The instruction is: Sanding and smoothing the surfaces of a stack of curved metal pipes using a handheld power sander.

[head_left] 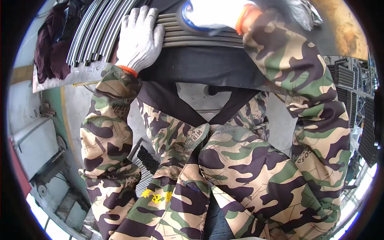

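Note:
My left hand [138, 42], in a white knit glove with an orange cuff, lies flat with its fingers stretched out. It rests at the left end of a row of grey metal rods [192, 39] lying side by side on a black cloth [200, 66]. Over the right part of these rods is my right hand [220, 14], in a white glove with an orange cuff. Glare and blur hide its fingers. A blue-and-white curved edge [185, 16] shows under or around that glove; what it belongs to I cannot make out.
Left of my left hand lies a bundle of longer metal rods [94, 34], beside a dark maroon cloth [52, 56]. A crumpled grey-white glove or cloth [302, 14] sits at the far right, near a rusty brown surface [346, 28]. Racks of dark parts [348, 76] stand right.

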Demonstrator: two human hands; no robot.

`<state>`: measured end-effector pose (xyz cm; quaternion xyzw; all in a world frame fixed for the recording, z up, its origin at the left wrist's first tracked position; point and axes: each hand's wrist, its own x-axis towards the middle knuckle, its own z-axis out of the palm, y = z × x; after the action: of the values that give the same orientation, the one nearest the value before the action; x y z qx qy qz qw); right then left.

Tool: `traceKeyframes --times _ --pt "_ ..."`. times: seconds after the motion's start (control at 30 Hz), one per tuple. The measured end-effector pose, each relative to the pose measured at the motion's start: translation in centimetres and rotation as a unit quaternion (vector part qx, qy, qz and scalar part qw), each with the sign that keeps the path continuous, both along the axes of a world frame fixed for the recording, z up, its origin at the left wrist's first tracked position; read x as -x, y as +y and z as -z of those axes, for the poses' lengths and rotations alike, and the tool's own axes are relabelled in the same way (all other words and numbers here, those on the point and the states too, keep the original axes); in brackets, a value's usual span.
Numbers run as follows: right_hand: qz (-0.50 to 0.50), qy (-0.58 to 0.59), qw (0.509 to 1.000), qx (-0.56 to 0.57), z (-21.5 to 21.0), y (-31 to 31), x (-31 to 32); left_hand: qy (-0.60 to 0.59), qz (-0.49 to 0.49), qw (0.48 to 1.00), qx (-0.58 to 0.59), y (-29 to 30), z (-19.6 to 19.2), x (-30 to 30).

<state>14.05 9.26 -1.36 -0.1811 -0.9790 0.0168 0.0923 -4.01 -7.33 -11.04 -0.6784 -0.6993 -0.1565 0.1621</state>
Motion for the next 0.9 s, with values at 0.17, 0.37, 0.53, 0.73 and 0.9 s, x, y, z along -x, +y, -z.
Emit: traceKeyframes --times 0.17,0.37,0.53,0.73,0.9 --pt "0.010 -0.025 0.998 0.052 -1.4 -1.7 -2.0 -0.018 -0.002 1.000 0.011 0.9 -0.5 -0.1" --pt "-0.018 0.061 0.997 -0.054 0.1 0.4 -6.0 0.043 -0.009 0.999 0.004 2.3 0.3 0.8" --pt "0.021 0.025 0.999 -0.034 0.0 2.4 -7.5 0.012 -0.039 0.999 0.034 1.7 -0.3 -0.2" --pt "-0.002 0.017 1.000 -0.009 -0.6 -0.3 -8.4 0.013 -0.044 0.998 0.044 1.2 -0.6 -0.3" --pt "-0.009 0.056 0.998 -0.022 0.6 1.3 -6.0 0.035 -0.019 0.999 0.003 1.1 -0.5 -0.4"
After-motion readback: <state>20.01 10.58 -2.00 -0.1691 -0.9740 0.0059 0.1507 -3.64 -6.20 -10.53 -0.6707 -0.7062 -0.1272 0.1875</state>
